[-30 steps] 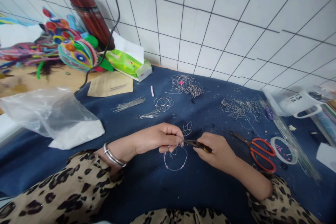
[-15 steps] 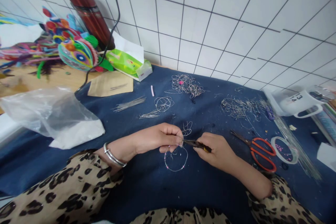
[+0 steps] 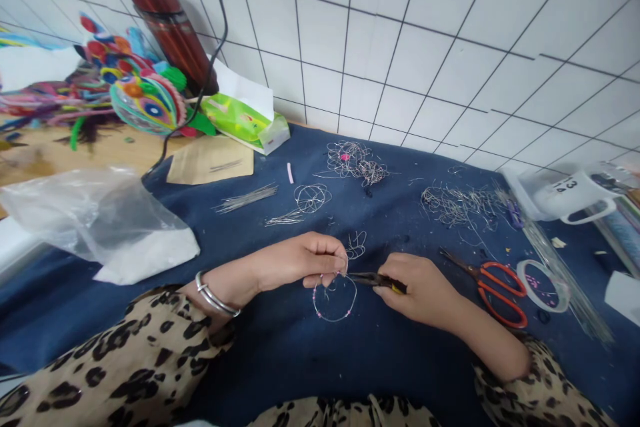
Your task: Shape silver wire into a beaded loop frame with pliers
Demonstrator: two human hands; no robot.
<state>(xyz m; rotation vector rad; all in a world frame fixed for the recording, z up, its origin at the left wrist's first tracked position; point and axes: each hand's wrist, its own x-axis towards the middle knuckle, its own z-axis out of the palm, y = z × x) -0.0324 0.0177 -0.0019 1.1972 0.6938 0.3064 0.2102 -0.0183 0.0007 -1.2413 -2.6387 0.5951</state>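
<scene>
Between the thumb and fingers of my left hand (image 3: 320, 260) I pinch a thin wire ring with small pink beads (image 3: 334, 320), which hangs below the fingertips. My right hand (image 3: 413, 287) is wrapped round a pair of pliers (image 3: 373, 277) with dark jaws and a bit of yellow on the handle. The jaws point left and reach the top of the ring at my left fingertips. Whether they grip the wire is too small to tell. Just behind my fingers lies a small loose coil of wire (image 3: 357, 245).
Orange-handled scissors (image 3: 503, 293) and a round dish of pink beads (image 3: 543, 285) lie at the right. Tangled wire (image 3: 457, 203), straight wires (image 3: 247, 198) and a wire coil (image 3: 313, 198) lie farther back. A plastic bag (image 3: 100, 213) is at left, a white mug (image 3: 573, 197) at right.
My right hand and the pliers have shifted slightly right and down. The beaded ring's lower edge has risen a little. My left hand keeps its pinch.
</scene>
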